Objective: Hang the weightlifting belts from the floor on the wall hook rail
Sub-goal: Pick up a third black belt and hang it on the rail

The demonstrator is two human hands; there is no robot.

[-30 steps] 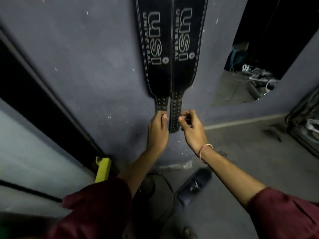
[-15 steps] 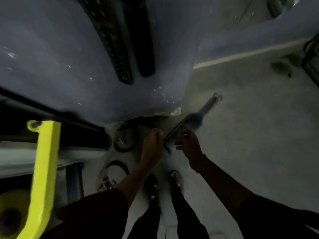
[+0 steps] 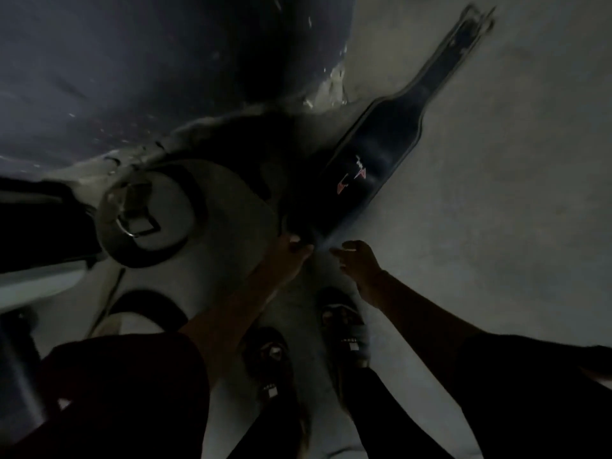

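looked down on a grey concrete floor (image 3: 496, 243) filling most of the view. noted a dark blue-grey wall (image 3: 132, 61) across the upper left, flecked with pale specks and meeting the floor along a ragged, chipped edge. caught two dark maroon sleeves (image 3: 126, 392) at the bottom corners, bare forearms reaching forward from them.

found the flat belt (image 3: 374, 154), long and dark, lying on the floor and running diagonally from near the feet up to the top right, its wide part in the middle and its narrow strap end far off at the upper right. found a coiled belt (image 3: 145, 260) on the floor at the left, near the foot of the wall and well apart from the flat one. made out part of a third belt (image 3: 149, 299) as a dark curve lower left.

saw two dark slides (image 3: 344, 329) on the feet, side by side below the hands.

judged the left hand (image 3: 291, 260) to be gripping the near end of the flat belt, fingers curled at its edge, though blurred. saw the right hand (image 3: 359, 265) just beside that end, fingers loose and spread, holding nothing.

picked out a metal buckle (image 3: 137, 223) inside the coil. spotted a small red-and-white logo (image 3: 352, 180) on the flat belt, too blurred to read.
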